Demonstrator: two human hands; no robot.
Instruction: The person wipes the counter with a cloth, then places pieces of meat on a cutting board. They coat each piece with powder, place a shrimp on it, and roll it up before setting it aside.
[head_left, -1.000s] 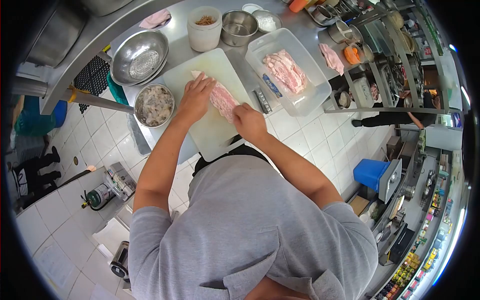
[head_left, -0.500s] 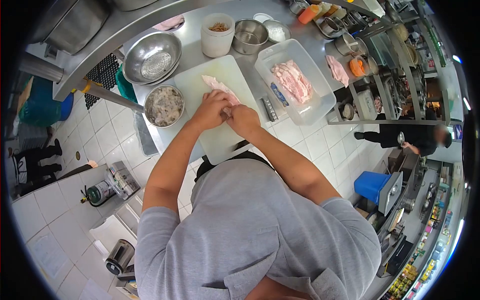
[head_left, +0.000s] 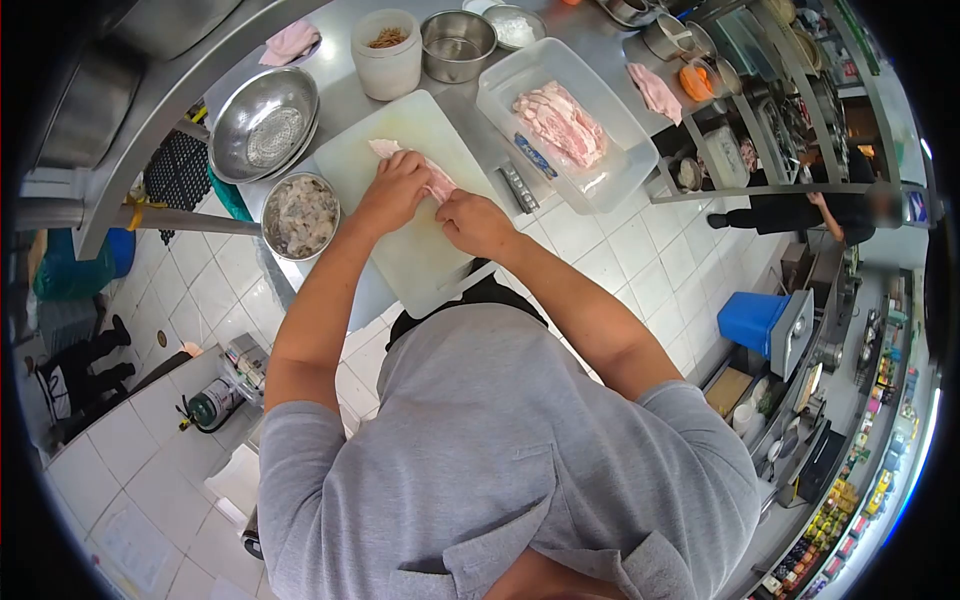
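Two hands on one meat strip (head_left: 415, 168), mid cutting board (head_left: 400, 200): your left hand (head_left: 393, 190) has slid up it, fingers pressed flat; right hand (head_left: 473, 222) pinches its near end. Rolling looks underway.

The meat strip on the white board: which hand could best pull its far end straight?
Probably the left hand. It lies on the meat strip right beside the far end that sticks out on the cutting board. The right hand pinches the near end, farther away.

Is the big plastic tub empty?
No, the tub holds a pile of raw meat slices.
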